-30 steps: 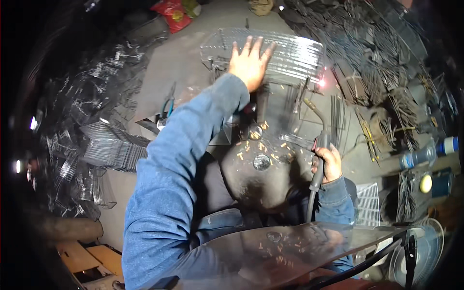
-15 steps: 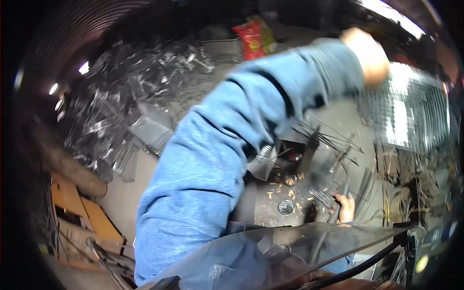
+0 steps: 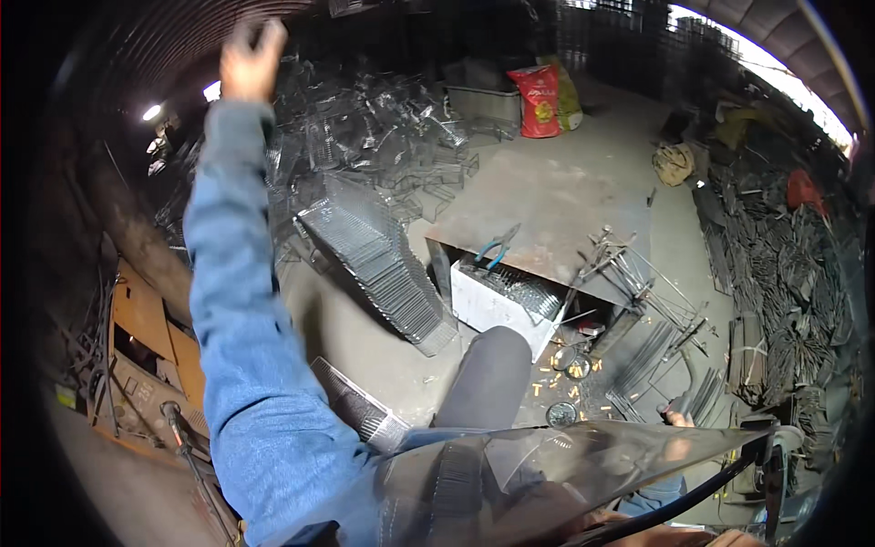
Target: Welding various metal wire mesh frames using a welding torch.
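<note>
My left hand [image 3: 252, 64] is raised at the far left, at the end of a stretched blue sleeve. Its fingers are apart and smeared a little by motion, with nothing seen in them. Behind it lies a heap of wire baskets [image 3: 365, 118]. A small wire piece [image 3: 351, 7] shows at the top edge. Low on the right, my right hand [image 3: 676, 417] is closed around a dark handle [image 3: 681, 401], partly hidden by a clear visor [image 3: 565, 465]. Close to that hand are thin metal rods [image 3: 652, 356] and a wire frame with long prongs [image 3: 629, 264].
A nested stack of wire baskets [image 3: 374, 264] stands left of a metal plate [image 3: 547, 205]. Blue-handled pliers [image 3: 497, 246] rest over a white box [image 3: 501, 305]. My knee [image 3: 488, 374] is in front. Bundled rods [image 3: 784, 264] line the right; a red bag [image 3: 540, 100] stands at the back.
My left arm has swung from the far right to the far left. The blurred wire rack beside that hand is gone from the right. The view has shifted, uncovering the plate and box.
</note>
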{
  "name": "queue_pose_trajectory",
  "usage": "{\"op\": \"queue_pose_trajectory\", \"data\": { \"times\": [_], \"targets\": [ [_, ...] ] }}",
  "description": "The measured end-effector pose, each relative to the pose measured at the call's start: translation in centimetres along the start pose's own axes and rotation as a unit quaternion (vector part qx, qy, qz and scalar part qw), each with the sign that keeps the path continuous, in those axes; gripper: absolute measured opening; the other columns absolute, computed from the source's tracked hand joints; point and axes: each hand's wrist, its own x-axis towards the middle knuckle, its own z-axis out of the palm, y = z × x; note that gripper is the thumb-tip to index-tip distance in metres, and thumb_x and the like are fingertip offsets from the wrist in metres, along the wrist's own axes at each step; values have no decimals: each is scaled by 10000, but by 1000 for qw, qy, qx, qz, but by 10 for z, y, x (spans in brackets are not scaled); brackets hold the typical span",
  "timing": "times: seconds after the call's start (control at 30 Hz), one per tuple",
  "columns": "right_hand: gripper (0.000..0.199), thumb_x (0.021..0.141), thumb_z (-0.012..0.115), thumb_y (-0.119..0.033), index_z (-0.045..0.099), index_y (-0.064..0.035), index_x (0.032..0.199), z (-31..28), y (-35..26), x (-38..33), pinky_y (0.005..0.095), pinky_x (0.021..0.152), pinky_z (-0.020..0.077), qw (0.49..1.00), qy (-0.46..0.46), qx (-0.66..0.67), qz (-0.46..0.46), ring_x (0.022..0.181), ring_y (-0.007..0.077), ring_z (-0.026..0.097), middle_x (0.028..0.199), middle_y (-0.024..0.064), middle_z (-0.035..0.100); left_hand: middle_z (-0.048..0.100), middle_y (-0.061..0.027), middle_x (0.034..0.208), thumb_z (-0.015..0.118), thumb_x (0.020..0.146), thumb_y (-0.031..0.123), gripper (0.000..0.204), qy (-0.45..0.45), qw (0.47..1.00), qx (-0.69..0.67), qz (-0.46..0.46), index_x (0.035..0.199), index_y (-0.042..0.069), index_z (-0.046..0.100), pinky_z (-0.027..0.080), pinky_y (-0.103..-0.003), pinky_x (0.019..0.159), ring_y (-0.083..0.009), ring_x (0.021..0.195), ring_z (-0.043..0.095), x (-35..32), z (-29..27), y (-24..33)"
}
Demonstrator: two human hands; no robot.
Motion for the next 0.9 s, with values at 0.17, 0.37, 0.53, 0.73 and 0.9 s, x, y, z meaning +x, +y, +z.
{"op": "queue_pose_trajectory", "data": {
  "times": [0.17,0.37,0.53,0.73,0.9],
  "targets": [
    [225,748,524,-142,482,-61,954,0,3,-22,263,320,395,998,-8,-59,-2,428,123,445,822,82,551,380,-221,1362,755,552,546,1052,-670,715,155,-122,1366,36,326,303,-400,1053,-345,1280,347,-262,-14,-66],
    [102,747,484,-33,508,28,825,-1,39,-71,309,288,401,984,-110,-59,126,328,195,463,622,124,574,637,-64,1068,682,710,304,315,-751,591,293,9,1008,202,677,472,-361,880,-258,1044,573,-324,1,-103],
    [306,685,586,-73,559,-16,984,-25,121,-105,349,602,461,897,-119,-421,69,657,189,555,735,95,590,657,-133,964,593,772,233,237,-752,594,284,35,991,192,673,498,-398,796,-305,919,625,-227,23,-60],
    [414,645,626,-269,504,74,843,6,135,-120,507,726,455,782,-199,-590,-24,794,456,576,784,306,583,662,-113,925,672,801,127,223,-404,914,16,-21,991,12,645,499,-302,756,-183,847,628,-147,-7,-32],
    [612,789,609,-363,433,54,1200,54,75,-91,451,822,460,780,-253,-540,-190,967,437,550,1028,312,545,638,-115,1010,539,910,115,234,-239,902,-328,-150,1069,-49,592,486,-295,811,-179,907,612,-117,-18,87]
  ]
}}
